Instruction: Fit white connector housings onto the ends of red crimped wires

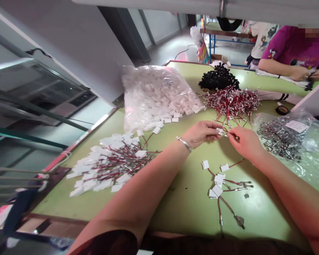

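Right of centre in the frame, the left hand (200,134) pinches a small white connector (219,131), thumb against fingers. The right hand (244,141) brings its fingertips close beside it; cannot tell whether they grip a wire end. Count in work: one.

Left of centre: wired connectors (106,163), one broad heap, apparently done, overlapping past counting. Lower right: loose wired pieces (219,178), about five or six, perhaps part-done; two dark scraps (246,196) near them.

Apparently left to do, judging by stock: red wires (231,102), one dense pile, upper right; bagged white connectors (164,95), one large bag, upper centre. Both uncountable, so much seems to remain.

Also upper right: black parts (219,78), one mound; bagged metal parts (276,138), one bag, right edge; black tape rolls (282,109), two.
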Available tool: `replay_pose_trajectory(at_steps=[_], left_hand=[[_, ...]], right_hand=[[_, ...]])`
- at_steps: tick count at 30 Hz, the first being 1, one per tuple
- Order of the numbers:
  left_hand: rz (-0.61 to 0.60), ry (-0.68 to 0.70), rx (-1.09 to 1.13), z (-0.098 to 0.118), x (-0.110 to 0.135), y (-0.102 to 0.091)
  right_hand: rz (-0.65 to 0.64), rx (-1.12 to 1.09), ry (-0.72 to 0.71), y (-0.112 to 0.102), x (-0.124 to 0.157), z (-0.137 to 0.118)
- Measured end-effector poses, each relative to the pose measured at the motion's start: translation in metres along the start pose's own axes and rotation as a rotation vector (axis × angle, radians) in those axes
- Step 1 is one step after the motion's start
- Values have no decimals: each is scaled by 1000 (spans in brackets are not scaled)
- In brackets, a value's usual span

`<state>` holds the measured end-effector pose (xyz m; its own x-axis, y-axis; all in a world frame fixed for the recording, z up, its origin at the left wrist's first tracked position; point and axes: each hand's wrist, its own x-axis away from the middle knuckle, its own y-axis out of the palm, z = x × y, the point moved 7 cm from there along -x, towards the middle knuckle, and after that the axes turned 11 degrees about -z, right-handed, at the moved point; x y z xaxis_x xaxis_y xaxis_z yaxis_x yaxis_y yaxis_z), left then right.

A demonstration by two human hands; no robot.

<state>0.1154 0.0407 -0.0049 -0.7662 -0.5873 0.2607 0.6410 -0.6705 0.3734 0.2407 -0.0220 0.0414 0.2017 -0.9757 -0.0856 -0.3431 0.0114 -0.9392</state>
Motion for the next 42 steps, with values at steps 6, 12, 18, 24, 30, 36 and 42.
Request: replay_pose_trajectory(at_steps=[6,12,18,24,30,36,42], left_hand=[[144,17,14,5,4,-3],[195,29,27,6,4,-5],[134,97,59,1,1,-1],[93,60,135,-1,0,3],[66,42,123,-2,0,2],[41,40,122,-2,0,5],[71,39,92,-1,0,2]], right_hand=[[74,83,-23,0,3,-1],[216,270,-74,-9,8,-6],[353,468,-136,-15,13,-16],[342,474,-184,-13,12,-17],[223,269,-75,-11,7,-7],[32,-155,73,-8,-1,11],[-99,-799,211,-4,-1,20]])
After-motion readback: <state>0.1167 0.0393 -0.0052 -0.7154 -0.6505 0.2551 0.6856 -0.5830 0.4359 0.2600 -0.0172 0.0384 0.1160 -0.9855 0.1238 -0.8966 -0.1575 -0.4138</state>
